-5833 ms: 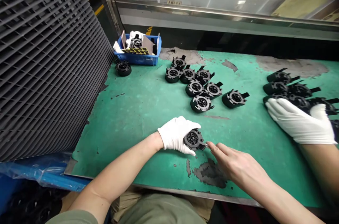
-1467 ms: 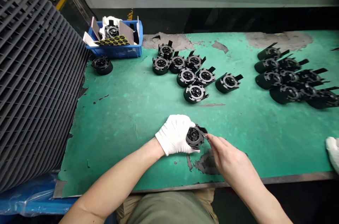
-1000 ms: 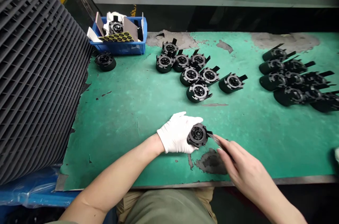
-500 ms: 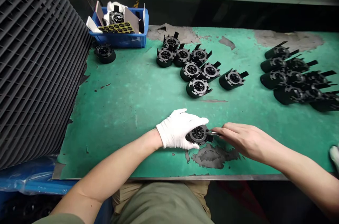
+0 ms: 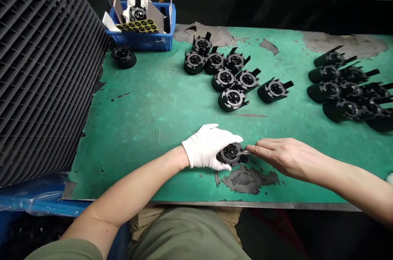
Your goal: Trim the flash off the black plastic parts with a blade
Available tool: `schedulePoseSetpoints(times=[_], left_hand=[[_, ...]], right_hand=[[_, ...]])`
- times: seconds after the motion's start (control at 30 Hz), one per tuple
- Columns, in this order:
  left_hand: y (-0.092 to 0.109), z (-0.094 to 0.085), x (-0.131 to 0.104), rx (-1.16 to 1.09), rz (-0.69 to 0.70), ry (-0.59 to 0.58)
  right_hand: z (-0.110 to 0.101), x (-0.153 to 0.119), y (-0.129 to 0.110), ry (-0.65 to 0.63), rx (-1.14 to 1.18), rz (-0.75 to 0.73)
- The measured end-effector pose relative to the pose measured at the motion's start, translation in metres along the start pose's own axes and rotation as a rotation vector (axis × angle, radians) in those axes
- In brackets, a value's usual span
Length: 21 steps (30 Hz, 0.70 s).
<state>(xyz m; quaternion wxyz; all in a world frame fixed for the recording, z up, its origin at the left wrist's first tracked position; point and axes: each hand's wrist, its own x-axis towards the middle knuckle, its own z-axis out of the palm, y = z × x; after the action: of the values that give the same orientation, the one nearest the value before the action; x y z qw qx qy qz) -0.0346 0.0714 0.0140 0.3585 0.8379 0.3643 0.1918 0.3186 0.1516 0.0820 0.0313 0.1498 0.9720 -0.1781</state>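
Note:
My left hand (image 5: 211,147), in a white glove, is wrapped round a round black plastic housing (image 5: 231,154) near the front of the bench. The housing's ribbed face points up at me, and a short tab sticks out at its lower right. My bare right hand (image 5: 278,153) pinches a thin metal tool, seemingly tweezers (image 5: 245,152), with its tip on the housing's right side. The exact contact point is too small to make out. Beyond my hands stand several similar black housings (image 5: 233,99) in a loose cluster.
More black housings (image 5: 340,109) are grouped at the right. A blue bin (image 5: 147,42) with cards, a yellow sticker sheet and a black part stands back left, a single housing (image 5: 123,56) before it. Stacked grey grid trays (image 5: 46,71) line the left of the green bench (image 5: 138,129).
The view has shifted slightly. My left hand still holds the housing, and the tool in my right hand stays at its right side with only a small change of angle.

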Motion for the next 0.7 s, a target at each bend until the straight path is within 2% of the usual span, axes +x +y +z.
schedulePoseSetpoints(times=[0.33, 0.57, 0.7], left_hand=[[0.001, -0.003, 0.001, 0.001, 0.011, -0.009], [0.0, -0.004, 0.003, -0.01, 0.025, -0.009], [-0.001, -0.003, 0.004, -0.011, 0.033, -0.007]], right_hand=[[-0.011, 0.011, 0.014, -0.125, 0.036, -0.05], [-0.009, 0.003, 0.009, -0.068, 0.017, 0.016], [-0.004, 0.002, 0.005, -0.026, 0.019, -0.008]])
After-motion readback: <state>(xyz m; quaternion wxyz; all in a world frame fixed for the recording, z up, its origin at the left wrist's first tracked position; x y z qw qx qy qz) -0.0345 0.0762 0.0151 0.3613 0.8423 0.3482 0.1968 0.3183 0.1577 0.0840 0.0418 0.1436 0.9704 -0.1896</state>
